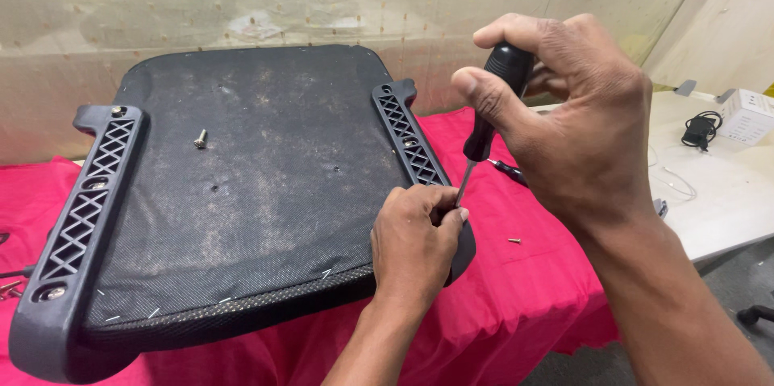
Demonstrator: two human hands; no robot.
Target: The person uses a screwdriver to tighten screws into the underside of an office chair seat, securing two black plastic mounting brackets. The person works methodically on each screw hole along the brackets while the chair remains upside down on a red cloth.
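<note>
An upturned black chair seat [242, 193] fills the left and middle of the frame, its fabric underside facing me, lying on a red cloth [516, 289] that covers the table. Black lattice rails run along both its sides: one [81, 217] at the left of the frame, the other [413, 140] near the centre. At the right of the frame my right hand [572, 124] is closed around the black handle of a screwdriver [490, 108], thumb and fingers wrapped about the grip, the thin shaft slanting down and to the left. My left hand [415, 245], lower centre, is curled over the near end of the centre rail, fingers pinched about the screwdriver's tip, so I cannot tell what sits beneath it. A loose screw [200, 139] stands on the fabric toward the upper left, well apart from both hands. A smaller screw [513, 240] lies on the red cloth just right of my left hand.
</note>
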